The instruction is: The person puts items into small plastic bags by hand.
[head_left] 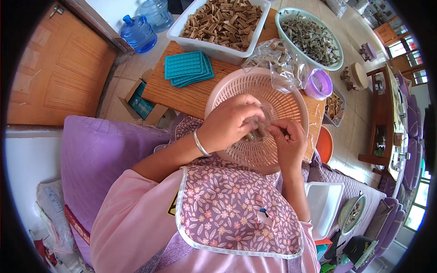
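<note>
Both my hands work close together over a pink plastic colander basket (218,98). My left hand (233,119), with a silver bangle on the wrist, is closed, its fingers curled around a small brownish piece (260,130). Thumb and forefinger of my right hand (290,139) pinch at the right side of that same piece. Its exact kind is too small and too covered by fingers to make out. Below the hands, the basket's slotted bottom shows in part.
Beyond the basket are a clear bag of tan pieces (284,68), a purple cup (318,84) and stacked teal trays (184,65). A white bin (218,53) of tan pieces and a pale green basin (334,63) of dried plant-like bits stand farther back.
</note>
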A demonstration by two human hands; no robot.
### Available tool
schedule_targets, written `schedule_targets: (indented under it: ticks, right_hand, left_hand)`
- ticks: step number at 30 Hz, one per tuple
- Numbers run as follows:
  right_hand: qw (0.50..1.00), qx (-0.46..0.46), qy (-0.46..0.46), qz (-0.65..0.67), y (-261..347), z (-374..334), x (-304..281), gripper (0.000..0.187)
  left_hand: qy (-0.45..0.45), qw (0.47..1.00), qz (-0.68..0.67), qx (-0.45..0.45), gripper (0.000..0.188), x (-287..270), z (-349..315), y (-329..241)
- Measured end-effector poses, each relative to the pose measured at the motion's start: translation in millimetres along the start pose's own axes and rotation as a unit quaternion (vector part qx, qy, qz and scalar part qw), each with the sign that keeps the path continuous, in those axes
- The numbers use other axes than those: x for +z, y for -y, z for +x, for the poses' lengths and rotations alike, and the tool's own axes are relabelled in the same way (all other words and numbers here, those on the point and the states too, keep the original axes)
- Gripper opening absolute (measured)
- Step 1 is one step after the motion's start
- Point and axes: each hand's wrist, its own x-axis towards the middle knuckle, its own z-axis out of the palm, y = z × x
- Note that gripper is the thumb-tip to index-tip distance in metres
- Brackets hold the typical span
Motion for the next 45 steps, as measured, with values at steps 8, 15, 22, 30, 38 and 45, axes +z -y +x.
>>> schedule_targets:
  ticks: [8, 15, 22, 30, 38, 45]
  right_hand:
    - [0.998, 0.056, 0.034, 0.008, -15, 24, -9, 0.018]
    - [0.874, 0.057, 0.338, -0.343, -59, 15, 22, 0.035]
    - [0.889, 0.018, 0.304, -0.343, -65, 20, 23, 0.014]
    - [0.966, 0.046, 0.223, -0.125, -25, 36, -29, 0.023]
    - [0.812, 0.211, 0.119, 0.531, -14, 12, -33, 0.020]
    - [0.805, 0.149, 0.083, 0.568, -9, 1, -20, 0.020]
  left_hand:
    - [0.026, 0.994, 0.035, -0.096, 0.012, -9, 11, 6]
    - [-0.034, 0.944, -0.254, -0.205, 0.014, 7, 3, 6]
    - [-0.069, 0.923, -0.299, -0.231, 0.016, 23, -8, 15]
    - [-0.083, 0.911, -0.326, -0.240, 0.022, 28, -13, 19]
    - [0.023, 0.845, -0.452, -0.286, 0.029, 32, -4, -1]
    - [-0.027, 0.733, -0.618, -0.284, 0.026, 34, -5, 2]
